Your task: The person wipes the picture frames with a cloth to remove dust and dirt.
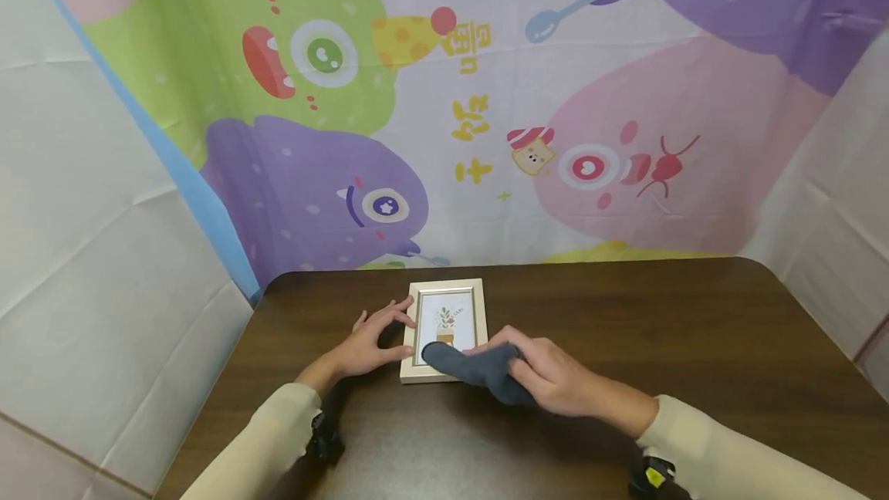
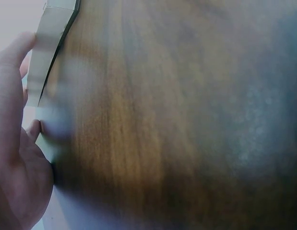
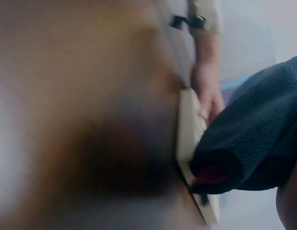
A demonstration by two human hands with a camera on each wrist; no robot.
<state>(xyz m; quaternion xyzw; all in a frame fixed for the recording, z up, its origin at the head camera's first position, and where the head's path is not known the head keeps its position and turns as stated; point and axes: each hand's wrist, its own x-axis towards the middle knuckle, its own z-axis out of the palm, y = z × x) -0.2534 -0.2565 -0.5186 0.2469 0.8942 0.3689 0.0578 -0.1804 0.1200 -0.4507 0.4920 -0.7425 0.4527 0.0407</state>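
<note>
A cream picture frame (image 1: 407, 346) lies flat on the dark wooden table, around a print of a potted plant. My left hand (image 1: 368, 342) touches its left edge, with fingers and thumb spread along that side. In the left wrist view the left hand (image 2: 18, 143) is at the frame's pale side (image 2: 47, 52). My right hand (image 1: 556, 376) grips a dark grey-blue cloth (image 1: 479, 369), whose folded end lies over the frame's lower part. The right wrist view shows the cloth (image 3: 254, 129) close up, bunched above the frame (image 3: 186, 124).
The brown table (image 1: 660, 330) reaches to both sides and toward me. Behind it hangs a cartoon-printed curtain (image 1: 472, 222), with pale walls left and right. Each forearm wears a black wrist device (image 1: 325, 438) below the light sleeve.
</note>
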